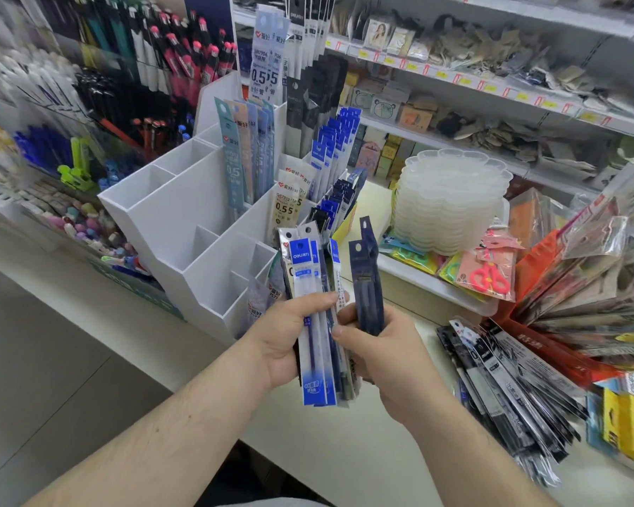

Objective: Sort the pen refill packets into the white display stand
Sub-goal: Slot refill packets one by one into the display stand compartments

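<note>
Along the table's far left edge stand racks of pens, pink-capped and blue ones among them, somewhat blurred. Just right of these, the white display stand sits on the table in stepped tiers. Its left compartments show only bare white walls; its back and right compartments hold upright refill packets, pale blue and grey ones in the middle tier and blue-topped ones further right.

In front of the stand, the left hand grips a fanned bundle of refill packets, its fingers curled round the back and its thumb pressed across the front packet, a white one with a blue header and a blue foot. Close beside it, nearly touching, the right hand pinches a single dark navy packet upright, holding it near the lower end so the hang-hole end rises above the fingers.

Right of the hands, a loose heap of black-and-white packets lies flat near the table's right edge. Behind that, a stack of clear scalloped plastic trays stands on a lower shelf, with pink scissors in a packet just in front. At the far right, clear hanging bags fan out.
</note>
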Tool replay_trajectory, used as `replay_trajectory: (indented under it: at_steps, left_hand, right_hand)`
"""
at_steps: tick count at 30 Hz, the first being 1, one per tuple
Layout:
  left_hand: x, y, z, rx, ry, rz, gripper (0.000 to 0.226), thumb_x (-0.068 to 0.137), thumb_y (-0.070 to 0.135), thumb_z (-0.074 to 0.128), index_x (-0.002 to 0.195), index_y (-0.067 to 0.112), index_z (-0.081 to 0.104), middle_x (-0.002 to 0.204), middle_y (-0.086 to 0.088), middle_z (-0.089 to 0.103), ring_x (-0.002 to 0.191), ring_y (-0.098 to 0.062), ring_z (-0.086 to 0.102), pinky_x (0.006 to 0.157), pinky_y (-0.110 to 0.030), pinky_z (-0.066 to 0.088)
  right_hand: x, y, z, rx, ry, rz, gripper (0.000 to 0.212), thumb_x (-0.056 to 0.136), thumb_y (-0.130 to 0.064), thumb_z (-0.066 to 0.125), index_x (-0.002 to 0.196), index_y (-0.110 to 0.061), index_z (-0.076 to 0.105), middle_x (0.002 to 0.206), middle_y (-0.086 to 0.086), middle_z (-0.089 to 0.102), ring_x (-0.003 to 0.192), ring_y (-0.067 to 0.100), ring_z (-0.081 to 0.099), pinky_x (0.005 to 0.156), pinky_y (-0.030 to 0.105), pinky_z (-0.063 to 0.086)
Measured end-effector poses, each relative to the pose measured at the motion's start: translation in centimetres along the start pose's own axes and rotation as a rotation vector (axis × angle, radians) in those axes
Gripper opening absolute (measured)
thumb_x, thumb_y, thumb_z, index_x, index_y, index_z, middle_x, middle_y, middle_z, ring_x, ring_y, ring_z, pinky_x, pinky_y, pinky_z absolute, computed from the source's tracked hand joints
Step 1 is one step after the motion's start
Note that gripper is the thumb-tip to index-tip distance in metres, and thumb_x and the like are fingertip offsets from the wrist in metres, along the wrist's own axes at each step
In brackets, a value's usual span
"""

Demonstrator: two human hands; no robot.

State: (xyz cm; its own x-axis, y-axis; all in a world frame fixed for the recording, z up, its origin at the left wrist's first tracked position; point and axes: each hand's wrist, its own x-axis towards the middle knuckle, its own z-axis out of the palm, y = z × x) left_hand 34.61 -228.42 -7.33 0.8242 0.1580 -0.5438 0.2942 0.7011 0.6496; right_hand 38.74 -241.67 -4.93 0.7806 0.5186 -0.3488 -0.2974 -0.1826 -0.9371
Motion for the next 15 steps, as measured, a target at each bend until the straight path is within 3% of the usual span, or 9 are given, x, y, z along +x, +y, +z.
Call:
replay_trajectory:
  at_steps: [4, 8, 11, 13, 15]
  left_hand:
    - [-0.2, 0.1, 0.1, -0.022, -0.04, 0.007, 0.031, 0.075, 0.031, 0.069, 0.099, 0.012, 0.075, 0.093, -0.015, 0.074, 0.079, -0.03, 0.073, 0.072, -0.04, 0.061]
    - [-0.3, 0.1, -0.3, -0.024, -0.055, -0.007, 0.034, 0.07, 0.034, 0.07, 0.095, 0.012, 0.074, 0.089, -0.016, 0.074, 0.073, -0.029, 0.073, 0.064, -0.04, 0.062]
    - [-0.3, 0.1, -1.0, 0.016, -0.061, -0.044, 0.032, 0.072, 0.021, 0.073, 0.101, 0.008, 0.073, 0.092, -0.018, 0.073, 0.076, -0.031, 0.071, 0.075, -0.046, 0.06]
    - [-0.3, 0.2, -1.5, 0.037, -0.075, -0.077, 0.043, 0.072, 0.011, 0.075, 0.114, 0.005, 0.069, 0.106, -0.021, 0.07, 0.091, -0.035, 0.067, 0.09, -0.052, 0.054]
    - [-0.2, 0.2, -1.8, 0.033, -0.083, -0.083, 0.043, 0.071, 0.013, 0.069, 0.113, 0.005, 0.07, 0.109, -0.022, 0.068, 0.093, -0.036, 0.067, 0.089, -0.052, 0.054]
  right_hand:
    - [0.0, 0.2, 0.0, -0.016, -0.089, 0.04, 0.018, 0.089, 0.001, 0.067, 0.082, -0.01, 0.054, 0.066, 0.009, 0.049, 0.048, 0.01, 0.049, 0.045, 0.017, 0.04]
    - [0.1, 0.2, 0.2, -0.015, -0.107, 0.077, 0.012, 0.094, -0.004, 0.063, 0.085, -0.005, 0.055, 0.065, 0.005, 0.06, 0.052, 0.012, 0.06, 0.044, 0.018, 0.042]
    - [0.1, 0.1, 0.2, 0.037, -0.135, 0.135, 0.012, 0.097, -0.005, 0.059, 0.086, -0.007, 0.057, 0.062, 0.001, 0.066, 0.049, 0.009, 0.061, 0.043, 0.018, 0.042]
    - [0.1, 0.1, 0.2, 0.104, -0.137, 0.173, 0.005, 0.097, -0.007, 0.058, 0.094, -0.009, 0.061, 0.077, 0.005, 0.074, 0.064, 0.018, 0.069, 0.054, 0.027, 0.053]
    - [0.3, 0.1, 0.2, 0.193, -0.116, 0.219, 0.01, 0.098, -0.009, 0.057, 0.106, -0.01, 0.063, 0.091, 0.008, 0.077, 0.08, 0.025, 0.074, 0.069, 0.038, 0.059]
